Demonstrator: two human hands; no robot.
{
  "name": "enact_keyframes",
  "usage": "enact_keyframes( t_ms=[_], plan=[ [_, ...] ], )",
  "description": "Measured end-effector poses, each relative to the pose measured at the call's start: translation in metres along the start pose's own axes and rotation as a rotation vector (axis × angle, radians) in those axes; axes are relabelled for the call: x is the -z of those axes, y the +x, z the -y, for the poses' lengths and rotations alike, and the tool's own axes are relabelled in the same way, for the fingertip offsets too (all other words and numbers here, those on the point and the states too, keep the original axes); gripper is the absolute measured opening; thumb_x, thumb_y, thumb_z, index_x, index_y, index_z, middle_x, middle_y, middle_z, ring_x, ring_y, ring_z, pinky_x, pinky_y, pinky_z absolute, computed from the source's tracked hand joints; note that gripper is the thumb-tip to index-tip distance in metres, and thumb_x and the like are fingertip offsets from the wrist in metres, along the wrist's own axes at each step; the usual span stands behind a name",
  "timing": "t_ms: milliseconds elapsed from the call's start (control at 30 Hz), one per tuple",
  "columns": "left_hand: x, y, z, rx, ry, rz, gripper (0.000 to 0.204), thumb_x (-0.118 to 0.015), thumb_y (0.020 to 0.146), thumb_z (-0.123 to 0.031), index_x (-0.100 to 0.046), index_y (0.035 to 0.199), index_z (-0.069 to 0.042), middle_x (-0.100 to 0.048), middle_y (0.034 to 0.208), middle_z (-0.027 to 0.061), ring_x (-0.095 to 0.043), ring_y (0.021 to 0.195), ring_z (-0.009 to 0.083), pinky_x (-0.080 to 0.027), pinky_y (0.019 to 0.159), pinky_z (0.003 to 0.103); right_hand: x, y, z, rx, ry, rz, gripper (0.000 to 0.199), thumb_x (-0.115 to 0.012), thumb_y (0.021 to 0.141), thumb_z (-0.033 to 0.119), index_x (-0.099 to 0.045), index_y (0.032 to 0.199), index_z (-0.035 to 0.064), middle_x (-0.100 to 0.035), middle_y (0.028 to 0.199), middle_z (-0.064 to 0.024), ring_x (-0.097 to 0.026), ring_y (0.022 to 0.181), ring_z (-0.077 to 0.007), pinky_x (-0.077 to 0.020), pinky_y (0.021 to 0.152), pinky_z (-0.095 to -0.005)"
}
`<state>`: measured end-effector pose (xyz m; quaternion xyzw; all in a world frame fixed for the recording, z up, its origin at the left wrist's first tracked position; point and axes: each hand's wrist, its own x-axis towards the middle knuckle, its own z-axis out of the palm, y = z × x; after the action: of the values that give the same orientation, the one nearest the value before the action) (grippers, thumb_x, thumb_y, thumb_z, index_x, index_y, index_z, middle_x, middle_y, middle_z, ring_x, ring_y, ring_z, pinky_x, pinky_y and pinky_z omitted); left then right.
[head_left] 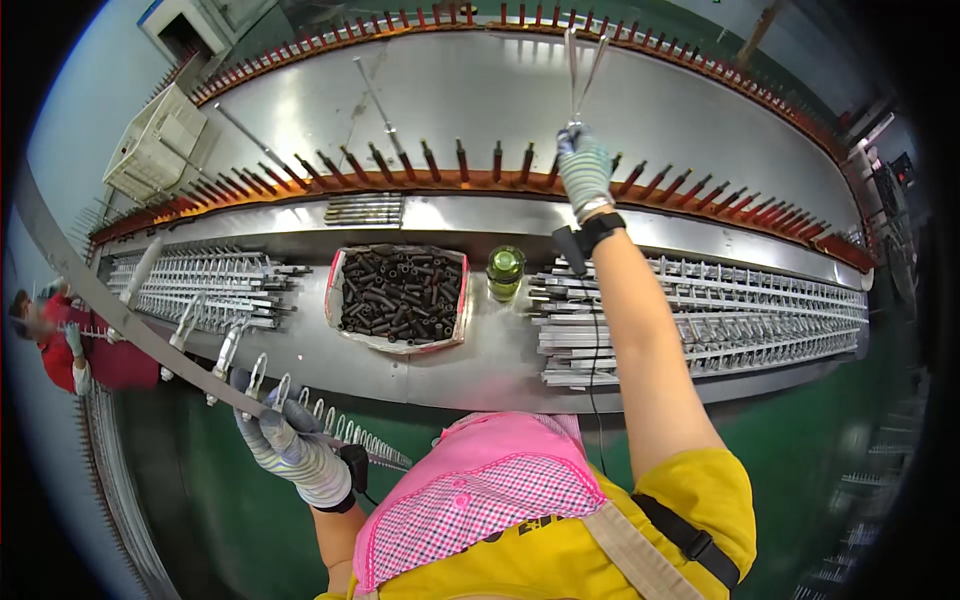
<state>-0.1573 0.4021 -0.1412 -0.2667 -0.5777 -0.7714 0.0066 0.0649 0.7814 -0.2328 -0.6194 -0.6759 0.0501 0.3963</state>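
A strip (128, 325) is gripped by the left hand (290, 450). Prongs (573, 72), seemingly pinched by the right hand (585, 168), could be snagged by spindles (462, 162).

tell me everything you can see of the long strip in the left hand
The long strip is flat, grey and metallic-looking, with a row of narrow, pale loops along it. It slants from the upper left of the view down toward the pink apron, and looks bowed, though the fisheye lens may cause that. The gloved left hand grips it partway along; whether anything else touches it is unclear.
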Motion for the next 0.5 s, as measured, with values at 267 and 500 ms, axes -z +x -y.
enact_keyframes(
  t_ms=[267,500],
  plan=[
    [0.009,-0.011,0.003,0.071,0.150,-0.002,0.037,-0.054,0.081,-0.024,-0.046,0.104,0.003,-0.026,0.046,-0.0044,-0.029,0.041,0.0045,-0.046,0.072,0.029,0.020,-0.044,-0.033,0.089,0.248,0.090,0.026,-0.055,0.078,0.030,-0.055,0.090,0.0071,-0.059,0.066,-0.0131,-0.058,0.055,-0.0235,-0.0466,0.053,-0.0334],
    [0.004,-0.010,-0.005,0.011,0.175,-0.033,0.038,-0.054,0.081,-0.028,-0.047,0.102,0.003,-0.050,0.061,0.0046,-0.033,0.044,0.0040,-0.037,0.052,0.019,0.073,0.013,-0.118,-0.434,0.502,-0.177,0.025,-0.053,0.083,0.029,-0.055,0.079,0.0041,-0.053,0.061,-0.0024,-0.048,0.049,-0.0104,-0.0401,0.046,-0.0263]
  ],
)
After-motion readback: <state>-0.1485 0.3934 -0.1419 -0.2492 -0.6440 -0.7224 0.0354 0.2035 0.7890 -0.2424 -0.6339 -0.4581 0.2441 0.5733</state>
